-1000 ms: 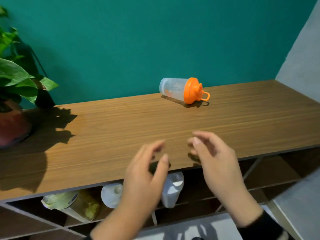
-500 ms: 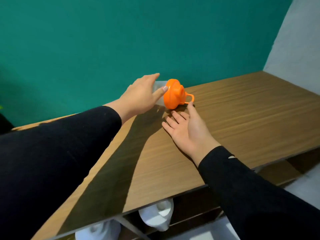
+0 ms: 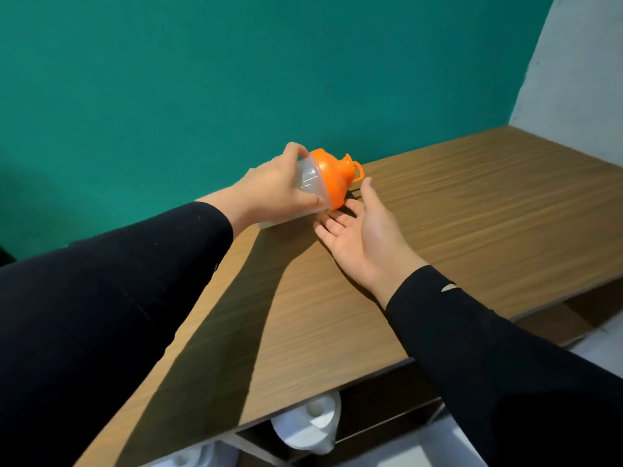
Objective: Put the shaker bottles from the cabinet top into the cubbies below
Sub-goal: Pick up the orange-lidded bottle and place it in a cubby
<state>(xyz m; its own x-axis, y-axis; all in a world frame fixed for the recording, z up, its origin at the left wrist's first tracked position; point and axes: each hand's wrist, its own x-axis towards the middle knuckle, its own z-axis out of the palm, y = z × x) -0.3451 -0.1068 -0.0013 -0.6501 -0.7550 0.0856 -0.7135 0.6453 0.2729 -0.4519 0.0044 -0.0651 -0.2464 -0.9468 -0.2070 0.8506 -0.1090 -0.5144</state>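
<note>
**Left hand closed on the shaker bottle, right palm open beside it**

The shaker bottle (image 3: 318, 183) lies tilted near the back of the cabinet top (image 3: 472, 224), its orange lid (image 3: 333, 176) pointing right. The left hand (image 3: 273, 193) wraps the clear body from the left, fingers over the top, thumb below. The right hand (image 3: 364, 237) rests palm-up, fingers spread, fingertips just under the lid. A white bottle (image 3: 310, 429) sits in a cubby below.
</note>
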